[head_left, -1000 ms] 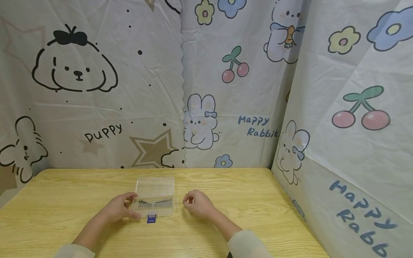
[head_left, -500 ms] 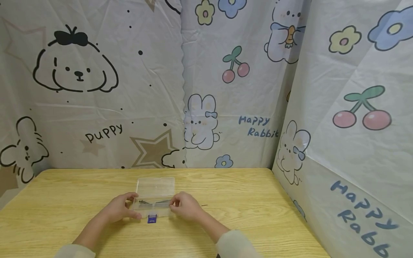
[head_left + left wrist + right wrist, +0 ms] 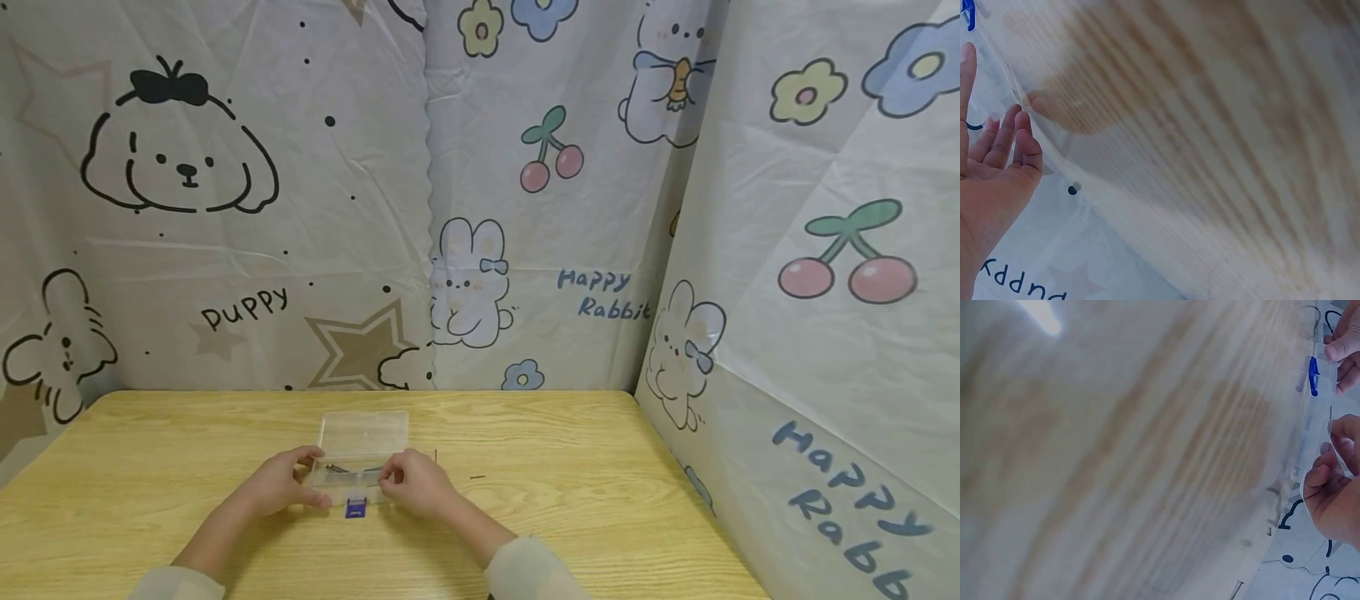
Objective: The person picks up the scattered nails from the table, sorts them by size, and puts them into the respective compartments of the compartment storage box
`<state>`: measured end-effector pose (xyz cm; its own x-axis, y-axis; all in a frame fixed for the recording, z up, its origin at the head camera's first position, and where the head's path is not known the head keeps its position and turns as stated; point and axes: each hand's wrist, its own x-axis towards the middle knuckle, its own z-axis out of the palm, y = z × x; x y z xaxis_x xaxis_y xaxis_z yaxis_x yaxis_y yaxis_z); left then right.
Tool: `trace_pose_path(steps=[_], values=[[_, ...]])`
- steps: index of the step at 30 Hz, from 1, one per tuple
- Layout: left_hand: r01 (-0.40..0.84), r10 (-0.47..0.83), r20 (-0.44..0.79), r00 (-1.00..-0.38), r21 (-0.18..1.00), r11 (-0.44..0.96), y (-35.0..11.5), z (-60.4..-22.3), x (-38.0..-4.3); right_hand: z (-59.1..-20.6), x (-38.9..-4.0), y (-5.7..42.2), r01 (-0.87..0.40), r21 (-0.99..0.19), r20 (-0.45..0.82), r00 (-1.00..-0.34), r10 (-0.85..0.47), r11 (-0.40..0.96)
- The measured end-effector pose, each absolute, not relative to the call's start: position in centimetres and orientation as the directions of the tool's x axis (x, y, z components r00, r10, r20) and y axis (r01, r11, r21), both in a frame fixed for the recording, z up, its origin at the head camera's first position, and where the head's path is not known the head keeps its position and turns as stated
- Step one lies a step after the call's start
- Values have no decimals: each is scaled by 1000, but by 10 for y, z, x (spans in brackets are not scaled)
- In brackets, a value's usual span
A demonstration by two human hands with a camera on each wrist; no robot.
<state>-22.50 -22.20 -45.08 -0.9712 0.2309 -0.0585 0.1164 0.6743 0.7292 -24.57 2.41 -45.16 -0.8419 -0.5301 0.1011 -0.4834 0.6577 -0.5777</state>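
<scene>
A small clear plastic box (image 3: 364, 435) stands on the table with its lid raised at the back and a blue latch (image 3: 356, 507) at the front. Thin dark nails (image 3: 335, 469) lie in its left compartment; more show partly in the right one. My left hand (image 3: 281, 483) grips the box's left end, thumb in front and fingers behind. Over the right compartment, my right hand (image 3: 418, 483) pinches a thin nail (image 3: 1330, 412), whose tip shows in the right wrist view. In the left wrist view the left hand (image 3: 1000, 169) appears with curved fingers.
Right of the box, one loose nail (image 3: 477, 477) lies on the wooden table (image 3: 570, 483), and another thin nail (image 3: 436, 456) shows just behind my right hand. A printed cloth (image 3: 360, 208) hangs along the table's back and right sides.
My right hand has moved left from the table beside the box to above its right compartment, uncovering the loose nails. The left hand has stayed at the box.
</scene>
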Motion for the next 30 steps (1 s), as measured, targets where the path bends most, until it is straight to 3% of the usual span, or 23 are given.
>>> trace_pose_path(steps=[18, 30], values=[[112, 228, -60, -972, 733, 671, -222, -452, -224, -448, -250, 36, -431, -615, 103, -874, -475, 660], [105, 234, -71, -970, 745, 659, -222, -450, -224, -449, -269, 73, -397, -607, 153, -909, -388, 689]])
